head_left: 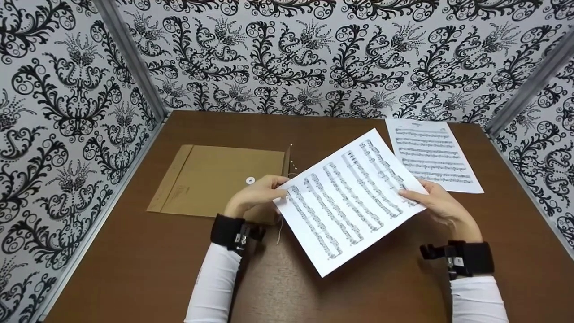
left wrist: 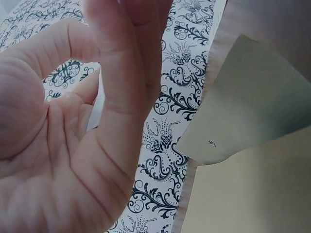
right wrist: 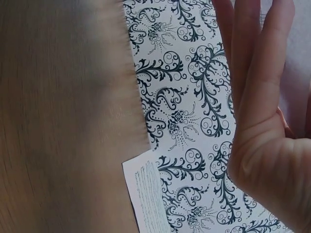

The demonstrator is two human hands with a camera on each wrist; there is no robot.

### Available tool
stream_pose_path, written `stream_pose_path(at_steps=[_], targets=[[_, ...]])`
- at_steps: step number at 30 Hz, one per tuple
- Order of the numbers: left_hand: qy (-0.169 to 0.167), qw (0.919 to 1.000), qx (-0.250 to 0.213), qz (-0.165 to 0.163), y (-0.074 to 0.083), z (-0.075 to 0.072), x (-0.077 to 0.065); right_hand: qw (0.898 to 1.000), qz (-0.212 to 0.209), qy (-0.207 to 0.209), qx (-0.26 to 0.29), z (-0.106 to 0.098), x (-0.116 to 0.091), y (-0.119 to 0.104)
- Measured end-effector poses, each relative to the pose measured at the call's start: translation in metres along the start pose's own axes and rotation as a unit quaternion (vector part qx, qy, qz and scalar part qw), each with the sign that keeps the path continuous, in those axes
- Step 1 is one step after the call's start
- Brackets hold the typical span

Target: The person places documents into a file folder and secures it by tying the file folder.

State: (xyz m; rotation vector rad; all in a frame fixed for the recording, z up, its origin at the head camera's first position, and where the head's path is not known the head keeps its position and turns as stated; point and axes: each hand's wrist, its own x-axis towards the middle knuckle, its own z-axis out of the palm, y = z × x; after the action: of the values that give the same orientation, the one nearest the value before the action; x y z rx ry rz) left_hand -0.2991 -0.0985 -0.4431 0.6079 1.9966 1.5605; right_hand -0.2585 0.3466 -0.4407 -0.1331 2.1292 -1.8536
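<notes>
A sheet of printed music [head_left: 345, 202] is held up, tilted, above the table between both hands. My left hand [head_left: 258, 194] pinches its left corner between thumb and fingers, while my right hand [head_left: 441, 206] grips the right edge with the thumb on the printed side. Under and beside the left hand lies a brown envelope [head_left: 224, 172] with a white button [head_left: 250, 180] and a string [head_left: 280, 231] by its right end. Its raised flap [left wrist: 243, 107] shows in the left wrist view. The right hand's fingers [right wrist: 260, 73] reach upward in the right wrist view.
A second sheet of music [head_left: 432, 154] lies flat at the back right of the brown wooden table [head_left: 134, 264]. Patterned black-and-white walls [head_left: 305, 54] stand at the back and both sides.
</notes>
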Motion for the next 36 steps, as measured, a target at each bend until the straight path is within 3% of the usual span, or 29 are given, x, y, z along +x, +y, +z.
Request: stream_pose_path(at_steps=[6,11,15,20,26,30,36], targets=[[0.068,0.9970,-0.035,0.009,0.003,0.003,0.004,1.000,0.001,0.022,0.005,-0.002,-0.001,-0.002],[0.137,0.9883,-0.067,0.008,0.009,0.008,0.008,0.999,0.008,0.045,0.012,-0.003,-0.003,-0.004],[0.164,0.9814,-0.100,0.006,0.012,0.012,0.011,0.997,0.018,0.066,0.017,-0.004,-0.004,-0.006],[0.172,0.9750,-0.140,0.014,0.013,0.017,0.014,0.996,0.020,0.081,0.037,-0.004,-0.006,-0.008],[0.169,0.9775,-0.127,0.007,0.011,0.027,0.018,0.992,-0.005,0.083,0.092,0.000,-0.004,-0.008],[0.149,0.9797,-0.133,0.008,0.010,0.036,0.021,0.992,-0.004,0.096,0.081,0.002,-0.003,-0.010],[0.127,0.9785,-0.158,0.035,0.006,0.047,0.025,0.993,0.006,0.110,0.053,0.003,-0.004,-0.011]])
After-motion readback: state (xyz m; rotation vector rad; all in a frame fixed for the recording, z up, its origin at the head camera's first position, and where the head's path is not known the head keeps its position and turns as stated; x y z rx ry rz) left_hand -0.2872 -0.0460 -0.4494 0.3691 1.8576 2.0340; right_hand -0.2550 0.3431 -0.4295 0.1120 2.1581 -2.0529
